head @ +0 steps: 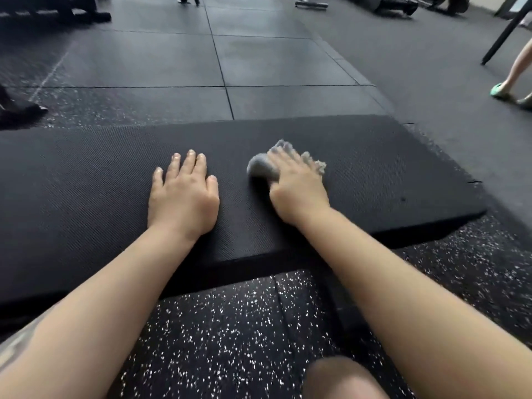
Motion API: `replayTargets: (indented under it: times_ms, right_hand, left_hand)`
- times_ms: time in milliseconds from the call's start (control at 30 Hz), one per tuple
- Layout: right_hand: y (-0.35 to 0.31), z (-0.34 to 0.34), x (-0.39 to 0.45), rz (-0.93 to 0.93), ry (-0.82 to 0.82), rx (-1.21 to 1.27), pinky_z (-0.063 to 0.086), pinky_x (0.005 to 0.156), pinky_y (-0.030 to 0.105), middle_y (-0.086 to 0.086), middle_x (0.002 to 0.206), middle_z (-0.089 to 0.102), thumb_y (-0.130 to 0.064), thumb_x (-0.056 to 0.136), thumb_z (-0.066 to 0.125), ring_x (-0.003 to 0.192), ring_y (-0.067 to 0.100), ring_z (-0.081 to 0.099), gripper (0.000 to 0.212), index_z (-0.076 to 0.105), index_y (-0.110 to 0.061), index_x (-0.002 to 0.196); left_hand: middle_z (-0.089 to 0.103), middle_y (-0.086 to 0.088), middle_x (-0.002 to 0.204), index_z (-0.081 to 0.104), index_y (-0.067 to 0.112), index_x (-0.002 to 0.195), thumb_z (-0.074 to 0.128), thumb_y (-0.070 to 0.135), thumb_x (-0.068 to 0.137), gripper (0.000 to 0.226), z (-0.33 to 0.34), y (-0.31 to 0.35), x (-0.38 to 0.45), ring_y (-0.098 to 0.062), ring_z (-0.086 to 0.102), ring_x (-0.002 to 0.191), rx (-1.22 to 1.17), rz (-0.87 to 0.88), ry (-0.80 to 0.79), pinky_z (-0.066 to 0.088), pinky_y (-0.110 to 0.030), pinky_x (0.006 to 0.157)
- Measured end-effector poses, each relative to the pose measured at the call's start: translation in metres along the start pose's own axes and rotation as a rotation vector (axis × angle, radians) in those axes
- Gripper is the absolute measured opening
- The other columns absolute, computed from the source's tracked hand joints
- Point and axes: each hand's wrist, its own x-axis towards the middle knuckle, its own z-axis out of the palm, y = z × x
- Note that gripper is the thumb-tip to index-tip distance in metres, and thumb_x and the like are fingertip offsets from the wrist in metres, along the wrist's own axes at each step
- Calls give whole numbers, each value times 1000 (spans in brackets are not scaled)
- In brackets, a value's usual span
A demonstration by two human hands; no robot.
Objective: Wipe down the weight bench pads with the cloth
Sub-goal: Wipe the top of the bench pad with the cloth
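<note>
Right hand (298, 185) lies over a bunched grey cloth (263, 168), fingers spread across it and pressing it onto the black pad (374, 180); whether the thumb curls under the cloth cannot be told. Left hand (182, 194) rests flat on the same pad just beside it, fingers straight and slightly apart, holding nothing. Pad surface: finely ribbed, matte, with a small nick at its right edge; left end cut off by the frame. Below the near edge, speckled black rubber floor (230, 335); beyond the far edge, large dark floor tiles (273, 67) with visible seams. A bare knee (342, 378) enters at bottom, blurred. Far right, another person's lower leg and green shoe (501, 92), partly cut off. Dark equipment (394, 5) along the top edge is too cropped to identify.
</note>
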Motion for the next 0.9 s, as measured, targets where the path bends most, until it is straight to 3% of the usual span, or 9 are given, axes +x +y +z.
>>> replayTargets:
  times_ms: [100, 167, 300, 433, 600, 667, 733, 900]
  right_hand:
    - [18, -22, -81, -152, -25, 50, -5, 121, 29, -15, 158, 17, -15, 96, 46, 148, 1, 3, 59, 28, -27, 151]
    - [47, -42, -102, -64, -14, 53, -8, 120, 26, -17, 157, 18, -14, 95, 48, 146, -3, 4, 60, 30, -30, 150]
    - [76, -50, -53, 317, 97, -15, -9, 118, 31, -10, 161, 14, -18, 97, 43, 149, 14, 5, 57, 27, -27, 151]
    - [54, -28, 0, 456, 118, -65, -8, 120, 40, 5, 163, 6, -19, 95, 38, 149, 29, 1, 62, 19, -18, 153]
    - [59, -35, -70, 125, 91, -10, -3, 122, 35, -8, 162, 12, -13, 92, 43, 150, 16, 4, 65, 22, -24, 153]
    - [90, -49, -98, 116, 114, -18, -3, 122, 31, -13, 160, 14, -12, 91, 46, 149, 8, 5, 67, 23, -26, 152]
    - [128, -64, -97, 208, 132, -34, -4, 121, 30, -11, 159, 15, -12, 92, 47, 149, 10, 7, 65, 24, -26, 152]
    - [167, -83, -19, 616, 151, -64, 10, 119, 48, 2, 161, 18, -25, 97, 39, 145, 33, 18, 55, 28, -23, 151]
  left_hand:
    - [12, 1, 161, 19, 20, 152, 26, 33, 102, 53, -2, 1, -10, -17, 7, 148, -2, 72, -21, 5, -39, 119]
    - [5, 4, 161, 12, 23, 153, 23, 37, 101, 55, -2, 6, -25, -15, 1, 148, 22, 101, -61, 2, -38, 119]
    - [-7, 2, 161, -2, 23, 153, 13, 44, 99, 60, 2, 32, -48, -15, -9, 148, 90, 120, -78, -3, -40, 119]
    - [-8, 1, 161, -3, 22, 153, 11, 43, 100, 59, 18, 84, -36, -18, -9, 148, 76, 184, -103, -3, -44, 119]
    - [-4, 1, 162, 2, 23, 154, 14, 40, 100, 58, 28, 104, -19, -18, -7, 148, 47, 171, -109, -2, -46, 119]
    - [-3, 2, 162, 4, 23, 154, 15, 41, 99, 58, 28, 103, -20, -17, -7, 148, 31, 174, -100, -2, -45, 119]
    - [-2, 3, 162, 5, 24, 154, 15, 41, 99, 58, 27, 104, -22, -16, -6, 148, 26, 170, -79, -2, -44, 119]
    - [5, 3, 161, 12, 24, 153, 21, 38, 100, 55, 28, 107, -22, -15, -1, 148, -34, 160, -38, -1, -43, 119]
